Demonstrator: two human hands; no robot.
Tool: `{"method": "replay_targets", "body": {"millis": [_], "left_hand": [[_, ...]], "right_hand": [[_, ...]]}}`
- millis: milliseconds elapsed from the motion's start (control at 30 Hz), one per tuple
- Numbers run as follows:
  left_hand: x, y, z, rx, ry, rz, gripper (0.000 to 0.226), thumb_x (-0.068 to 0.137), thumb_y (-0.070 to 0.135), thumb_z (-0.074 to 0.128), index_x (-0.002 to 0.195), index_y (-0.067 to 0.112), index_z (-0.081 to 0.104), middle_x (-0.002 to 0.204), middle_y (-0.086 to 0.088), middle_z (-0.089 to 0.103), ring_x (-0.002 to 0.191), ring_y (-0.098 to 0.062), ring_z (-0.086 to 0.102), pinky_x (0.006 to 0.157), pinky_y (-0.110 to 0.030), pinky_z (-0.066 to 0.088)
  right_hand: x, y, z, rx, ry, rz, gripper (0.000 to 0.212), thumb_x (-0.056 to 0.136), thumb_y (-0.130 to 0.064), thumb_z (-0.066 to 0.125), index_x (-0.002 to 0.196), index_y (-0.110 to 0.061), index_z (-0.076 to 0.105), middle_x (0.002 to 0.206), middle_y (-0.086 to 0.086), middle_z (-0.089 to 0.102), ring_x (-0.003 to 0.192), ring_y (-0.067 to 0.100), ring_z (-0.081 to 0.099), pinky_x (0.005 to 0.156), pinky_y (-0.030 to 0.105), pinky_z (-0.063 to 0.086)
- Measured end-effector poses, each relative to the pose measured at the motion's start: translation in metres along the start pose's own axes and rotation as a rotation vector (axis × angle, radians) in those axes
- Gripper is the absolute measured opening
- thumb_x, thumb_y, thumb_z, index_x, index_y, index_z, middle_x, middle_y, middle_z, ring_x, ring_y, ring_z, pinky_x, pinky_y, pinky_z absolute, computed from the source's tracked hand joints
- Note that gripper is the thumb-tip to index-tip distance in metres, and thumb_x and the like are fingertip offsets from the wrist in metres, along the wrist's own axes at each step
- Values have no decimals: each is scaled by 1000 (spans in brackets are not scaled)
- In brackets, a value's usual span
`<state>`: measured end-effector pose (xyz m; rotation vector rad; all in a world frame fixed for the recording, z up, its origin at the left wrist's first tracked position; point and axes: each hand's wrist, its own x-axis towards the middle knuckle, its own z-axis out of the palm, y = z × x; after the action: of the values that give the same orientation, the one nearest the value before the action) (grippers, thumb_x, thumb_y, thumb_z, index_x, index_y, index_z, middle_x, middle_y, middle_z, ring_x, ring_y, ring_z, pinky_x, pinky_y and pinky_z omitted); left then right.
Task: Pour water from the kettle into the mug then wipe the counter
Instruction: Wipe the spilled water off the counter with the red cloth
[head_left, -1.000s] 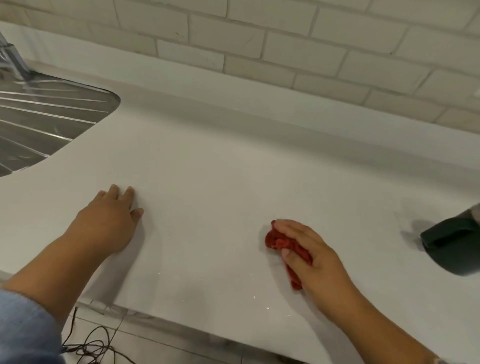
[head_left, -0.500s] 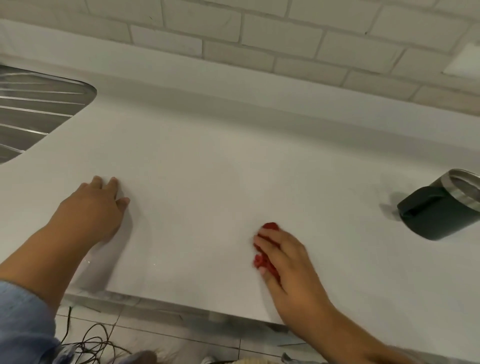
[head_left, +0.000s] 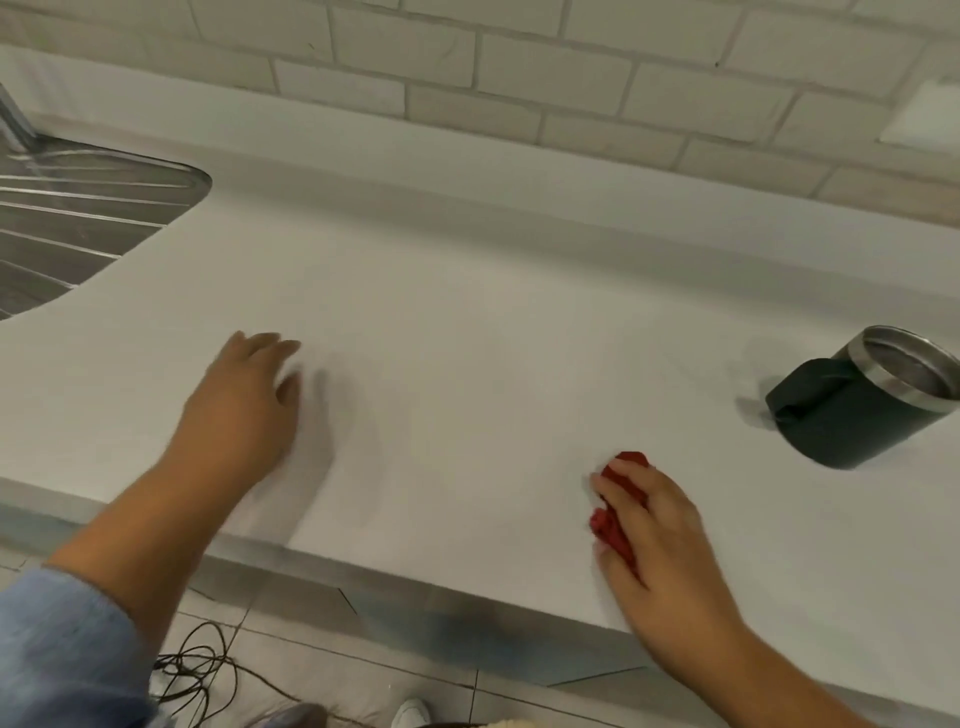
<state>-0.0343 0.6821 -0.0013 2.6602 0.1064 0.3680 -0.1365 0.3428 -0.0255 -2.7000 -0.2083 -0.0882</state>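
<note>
Countertop (head_left: 467, 322), pale and matte, runs across the view from left to right, backed by a wall of light brick-pattern tiles (head_left: 519, 67). Right hand (head_left: 670, 540), near the front edge at right of centre, lies palm down on a crumpled red cloth (head_left: 615, 519); its fingers are curled over the cloth and press it flat to the surface, with folds of red showing past the fingertips and beside the thumb. Left hand (head_left: 244, 410), at left of centre, is blurred; its fingers lie close together and extended, holding nothing, and whether the palm touches the surface cannot be told. A light blue sleeve (head_left: 62, 654) covers the left forearm at the near left corner.

Mug (head_left: 857, 400), dark-bodied with a bare metal rim and a side handle turned toward the left, stands at the far right, well apart from the cloth; its contents cannot be made out. Ribbed steel drainboard (head_left: 78, 223) of a sink occupies the far left. Below the counter edge, a tiled floor (head_left: 363, 670) carries a tangle of dark cable (head_left: 197, 670). The kettle lies outside the frame.
</note>
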Motion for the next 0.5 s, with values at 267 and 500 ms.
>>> {"method": "replay_targets", "body": {"millis": [267,500], "left_hand": [[-94,162,52,-398,-375,258,51,92,53,37,140,36,34,153,15,22,142,-5,11,115,-26,12],[-106,140,82,165,-314,581,45,92,38,33,134,31,46,142,6,47,140,-26,28,110,-58,22]], "right_hand": [[37,-10,-23,538,356,149,71,85,-10,60,134,-45,23,146,-14,21,133,5,26,110,28,25],[39,28,1,141,188,193,60,87,-20,58,139,-31,31,143,1,40,129,22,40,112,50,25]]}}
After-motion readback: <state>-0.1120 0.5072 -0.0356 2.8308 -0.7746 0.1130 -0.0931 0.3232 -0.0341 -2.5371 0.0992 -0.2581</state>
